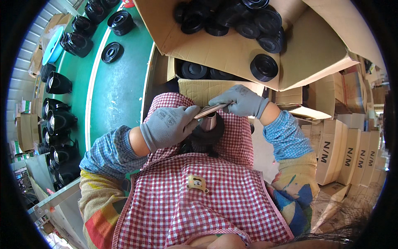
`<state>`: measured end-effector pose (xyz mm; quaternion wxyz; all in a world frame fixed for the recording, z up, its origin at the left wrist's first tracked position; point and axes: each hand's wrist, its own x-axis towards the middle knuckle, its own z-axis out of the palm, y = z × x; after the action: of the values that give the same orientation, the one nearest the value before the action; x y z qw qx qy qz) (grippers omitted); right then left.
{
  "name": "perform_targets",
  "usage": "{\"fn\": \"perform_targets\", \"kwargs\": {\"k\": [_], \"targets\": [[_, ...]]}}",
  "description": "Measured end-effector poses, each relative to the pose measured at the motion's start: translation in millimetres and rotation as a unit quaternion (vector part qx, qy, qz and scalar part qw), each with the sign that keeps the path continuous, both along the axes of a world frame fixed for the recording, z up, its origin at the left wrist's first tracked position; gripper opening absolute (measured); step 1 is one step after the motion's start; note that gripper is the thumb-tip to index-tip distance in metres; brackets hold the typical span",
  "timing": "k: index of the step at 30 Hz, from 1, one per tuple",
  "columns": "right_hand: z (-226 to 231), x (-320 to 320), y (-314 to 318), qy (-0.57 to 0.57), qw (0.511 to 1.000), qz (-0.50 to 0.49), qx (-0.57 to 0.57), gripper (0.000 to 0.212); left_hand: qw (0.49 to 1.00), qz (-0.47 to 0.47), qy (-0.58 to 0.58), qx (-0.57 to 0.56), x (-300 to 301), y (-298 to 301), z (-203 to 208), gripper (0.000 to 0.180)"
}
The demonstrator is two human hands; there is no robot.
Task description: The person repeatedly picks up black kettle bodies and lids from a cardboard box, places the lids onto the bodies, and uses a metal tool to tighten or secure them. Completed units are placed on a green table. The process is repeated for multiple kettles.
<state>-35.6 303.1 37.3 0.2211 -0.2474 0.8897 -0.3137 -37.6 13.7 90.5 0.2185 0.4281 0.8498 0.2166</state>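
Person seated, red-and-white checked apron over the lap, 2 gray-gloved hands at work above it.

Left hand (168, 126): closed, fingers wrapped round 1 end of a flat narrow bar (209, 110). Right hand (239, 101): closed on the far end, higher and farther from the body. The bar slants up to the right between them, directly above a tapered metal piece (208, 121); whether it touches the metal cannot be told from this angle. The metal rises from a black part (207, 137) at the lap, its lower shape lost in shadow.

Progress, as judged: mid-step on 1 unit. Bar gripped at both ends, not yet let go; black part and metal piece together beneath it. Fit or fixing of the bar not readable.

Stock about: many black discs (248, 28) loose in the large open carton (311, 54), plus 1 stack (264, 67) by its near side. On the green surface (118, 97), left: 1 low disc (112, 52), 1 taller stack (120, 23) beyond. Row of black jug-shaped vessels (61, 121) along the outer edge; finished or waiting, cannot say. Much appears left to handle, judging by the discs; no count of completed units possible.
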Motion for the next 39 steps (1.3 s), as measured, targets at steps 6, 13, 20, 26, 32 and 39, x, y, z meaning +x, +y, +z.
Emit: {"fn": "perform_targets", "kwargs": {"k": [6, 13, 20, 26, 32, 39], "targets": [[19.6, -8.5, -8.1, -0.044, 0.994, 0.062, 0.073, 0.036, 0.998, -0.034, -0.008, -0.053, -5.9, 2.0, -2.3, 0.033], [10.6, -26.7, -25.7, -0.021, 0.963, 0.186, 0.196, 0.032, 0.991, -0.036, -0.047, -0.121, 0.3, 19.0, 6.9, 0.034], [12.0, 2.4, -23.1, -0.087, 0.981, 0.100, 0.143, 0.069, 0.996, -0.019, -0.041, -0.079, -21.2, 16.5, -10.3, 0.035], [0.1, -23.1, -5.3, -0.184, 0.961, 0.204, 0.043, 0.086, 0.994, -0.042, -0.091, -0.048, -32.4, 22.8, -14.1, 0.039], [-45.0, 17.2, -13.0, 0.053, 0.968, 0.056, -0.239, 0.092, 0.994, -0.061, -0.090, 0.006, -78.1, 13.6, -81.5, 0.037], [16.6, 37.3, -67.5, 0.018, 0.954, 0.084, -0.286, 0.073, 0.989, -0.040, -0.124, 0.067, -112.7, 63.6, -124.2, 0.032]]}}
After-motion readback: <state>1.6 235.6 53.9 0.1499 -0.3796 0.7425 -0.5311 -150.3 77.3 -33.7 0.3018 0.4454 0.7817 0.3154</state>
